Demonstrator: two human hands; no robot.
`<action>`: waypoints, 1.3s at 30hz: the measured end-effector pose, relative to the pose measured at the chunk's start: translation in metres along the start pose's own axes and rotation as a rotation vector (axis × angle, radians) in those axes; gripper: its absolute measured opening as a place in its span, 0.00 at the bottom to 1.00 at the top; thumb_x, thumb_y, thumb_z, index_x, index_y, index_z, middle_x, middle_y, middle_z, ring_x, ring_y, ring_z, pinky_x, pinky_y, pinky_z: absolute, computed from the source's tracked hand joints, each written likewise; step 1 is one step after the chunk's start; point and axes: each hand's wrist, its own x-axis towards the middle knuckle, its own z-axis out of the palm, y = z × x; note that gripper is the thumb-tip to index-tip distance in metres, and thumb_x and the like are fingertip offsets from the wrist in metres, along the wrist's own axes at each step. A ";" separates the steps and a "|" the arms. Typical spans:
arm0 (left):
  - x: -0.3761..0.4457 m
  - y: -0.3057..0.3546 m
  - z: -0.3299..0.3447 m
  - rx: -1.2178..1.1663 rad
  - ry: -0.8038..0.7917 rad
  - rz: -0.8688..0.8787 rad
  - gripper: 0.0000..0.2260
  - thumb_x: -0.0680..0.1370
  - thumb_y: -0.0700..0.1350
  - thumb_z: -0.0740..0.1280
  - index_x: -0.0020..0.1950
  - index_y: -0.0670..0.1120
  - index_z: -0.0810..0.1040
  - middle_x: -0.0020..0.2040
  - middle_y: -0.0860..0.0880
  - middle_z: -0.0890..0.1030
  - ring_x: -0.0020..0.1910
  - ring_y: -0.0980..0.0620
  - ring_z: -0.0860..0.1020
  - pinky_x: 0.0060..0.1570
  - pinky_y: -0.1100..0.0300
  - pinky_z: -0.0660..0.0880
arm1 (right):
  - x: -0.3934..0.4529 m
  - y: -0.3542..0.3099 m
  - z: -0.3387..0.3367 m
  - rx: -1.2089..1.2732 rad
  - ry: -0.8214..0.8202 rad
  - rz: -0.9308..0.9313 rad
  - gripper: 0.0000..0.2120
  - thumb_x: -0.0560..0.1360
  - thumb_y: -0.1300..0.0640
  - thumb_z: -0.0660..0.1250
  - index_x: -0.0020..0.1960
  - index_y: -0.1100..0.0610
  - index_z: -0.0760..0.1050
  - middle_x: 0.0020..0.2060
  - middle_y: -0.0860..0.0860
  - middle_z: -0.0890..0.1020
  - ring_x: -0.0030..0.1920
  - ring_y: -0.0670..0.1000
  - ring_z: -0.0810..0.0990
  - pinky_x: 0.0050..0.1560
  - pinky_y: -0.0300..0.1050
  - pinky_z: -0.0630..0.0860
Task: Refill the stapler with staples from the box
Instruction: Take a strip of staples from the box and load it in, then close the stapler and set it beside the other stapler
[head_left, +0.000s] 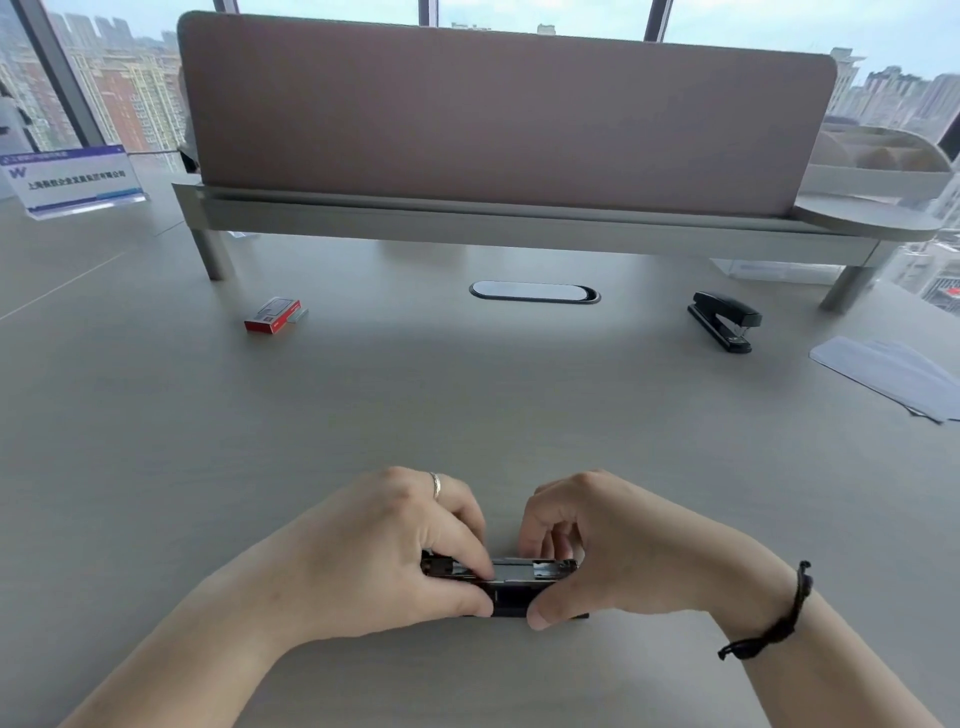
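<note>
A black stapler (511, 584) lies lengthwise near the desk's front edge, its top swung open so the metal staple channel shows. My left hand (384, 551) grips its left end, forefinger and thumb pinching across the channel. My right hand (597, 545) holds the right end, thumb on the near side and fingers curled over the far side. A strip of staples appears to sit in the channel, partly hidden by my fingers. The red staple box (272, 315) rests far back on the left, with its inner tray slid out to the right.
A second black stapler (724, 321) sits closed at the back right. White sheets of paper (893, 376) lie at the right edge. A desk divider on a raised shelf (509, 218) spans the back, with an oval cable grommet (535, 292) before it. A sign stand (72, 179) is far left.
</note>
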 end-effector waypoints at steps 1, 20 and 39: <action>0.000 0.000 0.001 0.016 -0.010 0.004 0.08 0.71 0.59 0.74 0.50 0.65 0.84 0.51 0.63 0.79 0.46 0.63 0.78 0.44 0.65 0.76 | 0.000 0.000 0.000 0.007 0.003 -0.003 0.14 0.61 0.45 0.81 0.41 0.46 0.79 0.41 0.46 0.82 0.42 0.44 0.79 0.36 0.36 0.74; 0.003 0.004 0.009 0.098 -0.021 0.053 0.14 0.75 0.58 0.70 0.59 0.71 0.76 0.51 0.65 0.76 0.45 0.67 0.75 0.44 0.70 0.71 | 0.003 0.002 0.003 0.029 0.005 -0.037 0.13 0.61 0.47 0.80 0.38 0.43 0.76 0.39 0.44 0.79 0.39 0.41 0.75 0.39 0.39 0.74; -0.053 -0.035 -0.035 0.042 -0.113 -0.418 0.11 0.67 0.59 0.76 0.46 0.61 0.79 0.47 0.60 0.82 0.42 0.58 0.80 0.44 0.58 0.78 | -0.004 0.005 -0.007 -0.004 -0.038 0.062 0.19 0.60 0.46 0.82 0.48 0.48 0.80 0.37 0.43 0.79 0.37 0.43 0.77 0.43 0.50 0.80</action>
